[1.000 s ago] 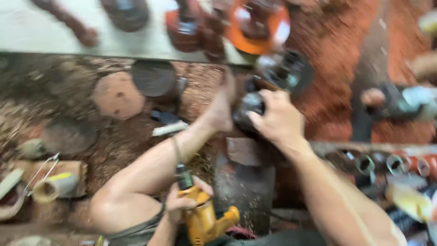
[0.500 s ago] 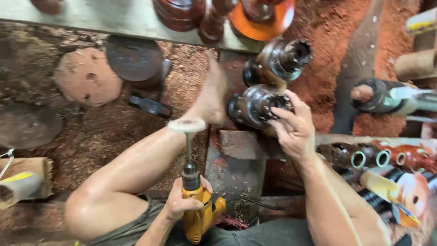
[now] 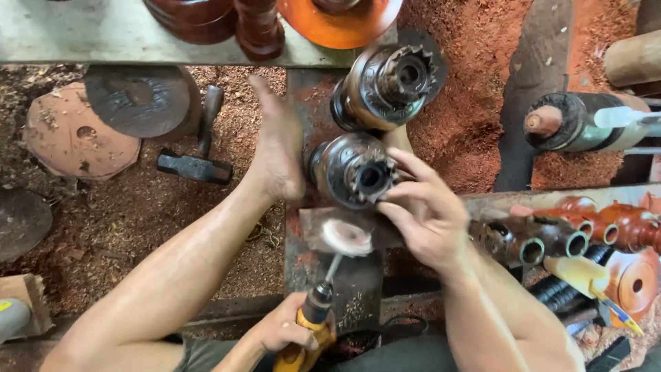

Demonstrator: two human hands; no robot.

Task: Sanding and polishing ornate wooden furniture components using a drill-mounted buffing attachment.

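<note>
Carved wooden piece (image 3: 354,169) lies on its side on the low bench (image 3: 337,275), its long axis pointing from the bare foot (image 3: 279,148) toward the person, so the hollow toothed end faces the camera. The foot presses against its far flank and braces it. The right hand (image 3: 423,213) is closed over the near rim, fingers (image 3: 399,196) curled round the edge beside the opening, thumb side toward the bore.

Just below the piece, nearer the body, a blurred buffing wheel (image 3: 344,238) spins on a shaft rising from the yellow drill (image 3: 303,337). The left hand (image 3: 286,331) is wrapped tightly round the drill's neck. The shaft tilts up and to the right, so the wheel sits just beside the piece's lower rim; whether it touches is hard to tell through the blur. The right hand is on the piece; the left reaches it only through the tool.

Beyond the piece, a second similar carving (image 3: 385,86) rests further along the bench. Left of the foot a hammer (image 3: 196,155) lies in the sawdust.
</note>
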